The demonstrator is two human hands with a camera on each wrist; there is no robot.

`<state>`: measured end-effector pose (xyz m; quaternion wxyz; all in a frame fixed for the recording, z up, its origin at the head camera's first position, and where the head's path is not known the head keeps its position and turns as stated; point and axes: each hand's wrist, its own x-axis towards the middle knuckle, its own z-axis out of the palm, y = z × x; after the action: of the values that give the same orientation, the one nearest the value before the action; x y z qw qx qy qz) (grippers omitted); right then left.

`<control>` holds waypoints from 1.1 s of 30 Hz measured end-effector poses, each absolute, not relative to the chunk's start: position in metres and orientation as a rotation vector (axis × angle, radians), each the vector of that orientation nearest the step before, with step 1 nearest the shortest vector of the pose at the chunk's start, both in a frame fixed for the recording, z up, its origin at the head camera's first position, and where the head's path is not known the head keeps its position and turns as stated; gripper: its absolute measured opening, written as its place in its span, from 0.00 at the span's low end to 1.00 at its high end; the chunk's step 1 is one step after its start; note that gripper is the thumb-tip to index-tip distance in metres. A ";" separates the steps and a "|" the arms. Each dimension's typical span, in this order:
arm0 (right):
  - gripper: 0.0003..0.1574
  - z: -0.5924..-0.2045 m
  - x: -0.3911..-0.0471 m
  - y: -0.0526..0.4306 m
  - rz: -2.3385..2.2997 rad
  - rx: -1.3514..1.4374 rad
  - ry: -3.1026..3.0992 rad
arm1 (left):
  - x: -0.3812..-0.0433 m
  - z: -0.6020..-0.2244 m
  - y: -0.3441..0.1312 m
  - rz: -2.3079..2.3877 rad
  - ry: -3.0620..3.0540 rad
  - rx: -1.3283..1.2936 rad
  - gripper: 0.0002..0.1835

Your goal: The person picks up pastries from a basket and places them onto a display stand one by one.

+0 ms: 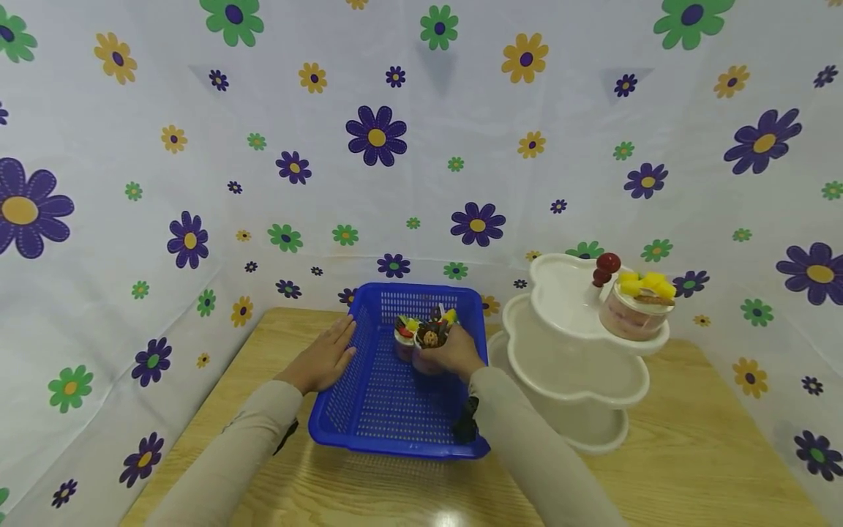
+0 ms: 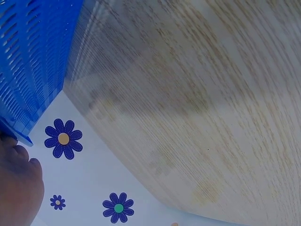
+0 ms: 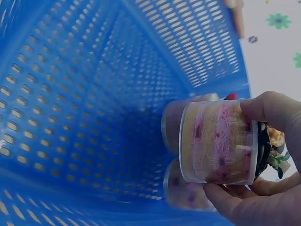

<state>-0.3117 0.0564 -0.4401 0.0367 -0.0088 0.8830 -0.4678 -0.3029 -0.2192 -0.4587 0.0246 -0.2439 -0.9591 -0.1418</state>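
Note:
My right hand [image 1: 459,351] reaches into a blue plastic basket [image 1: 402,443]. It grips a clear cup of layered cake [image 3: 218,143], thumb on one side and fingers on the other. The cup has pink and pale layers, with a dark topping and a walnut-like piece. Right behind it in the right wrist view are two more cake cups, one [image 3: 173,123] beside the other [image 3: 186,190], standing in the basket and partly hidden. My left hand [image 1: 324,360] rests against the basket's left rim with its fingers extended.
A white three-tiered stand [image 1: 573,366] with scalloped trays and a red knob is right of the basket. A cake cup [image 1: 634,313] topped with yellow cubes sits on its top tier. A flower-print sheet [image 1: 421,190] encloses the wooden table [image 1: 276,487].

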 end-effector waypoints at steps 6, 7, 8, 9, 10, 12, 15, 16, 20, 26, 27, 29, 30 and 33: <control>0.45 -0.412 -0.303 0.060 -1.388 -0.158 2.770 | -0.305 -0.461 -0.220 -0.432 -2.968 -0.755 0.30; 0.45 -0.406 -0.300 0.061 -1.392 -0.179 2.773 | -0.306 -0.461 -0.220 -0.421 -2.974 -0.752 0.30; 0.46 -0.401 -0.298 0.062 -1.402 -0.198 2.774 | -0.306 -0.461 -0.220 -0.421 -2.973 -0.754 0.30; 0.46 -0.396 -0.295 0.063 -1.412 -0.219 2.777 | -0.306 -0.461 -0.220 -0.421 -2.974 -0.754 0.30; 0.47 -0.391 -0.292 0.065 -1.421 -0.240 2.784 | -0.306 -0.461 -0.221 -0.422 -2.974 -0.755 0.30; 0.48 -0.381 -0.285 0.069 -1.451 -0.279 2.783 | -0.306 -0.461 -0.221 -0.418 -2.981 -0.751 0.31; 0.50 -0.370 -0.275 0.077 -1.458 -0.329 2.803 | -0.307 -0.460 -0.221 -0.422 -2.986 -0.750 0.31; 0.50 -0.366 -0.271 0.081 -1.458 -0.339 2.809 | -0.307 -0.460 -0.221 -0.423 -2.985 -0.753 0.31; 0.53 -0.357 -0.256 0.094 -1.449 -0.375 2.832 | -0.307 -0.460 -0.222 -0.412 -2.977 -0.760 0.31; 0.50 -0.351 -0.230 0.115 -1.500 -0.419 2.870 | -0.309 -0.462 -0.223 -0.407 -2.968 -0.762 0.30; 0.49 -0.351 -0.225 0.119 -1.519 -0.417 2.871 | -0.309 -0.463 -0.223 -0.410 -2.965 -0.765 0.30; 0.48 -0.353 -0.216 0.128 -1.563 -0.411 2.875 | -0.310 -0.465 -0.223 -0.408 -2.956 -0.771 0.30; 0.48 -0.355 -0.212 0.132 -1.581 -0.403 2.880 | -0.310 -0.465 -0.223 -0.406 -2.954 -0.772 0.30; 0.45 -0.360 -0.199 0.146 -1.617 -0.387 2.906 | -0.308 -0.464 -0.222 -0.412 -2.947 -0.773 0.30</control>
<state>-0.1995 0.1464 -0.3601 -0.1030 -0.1149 0.8634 -0.4804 -0.3077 -0.2216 -0.4642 0.0335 -0.2512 -0.9580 -0.1340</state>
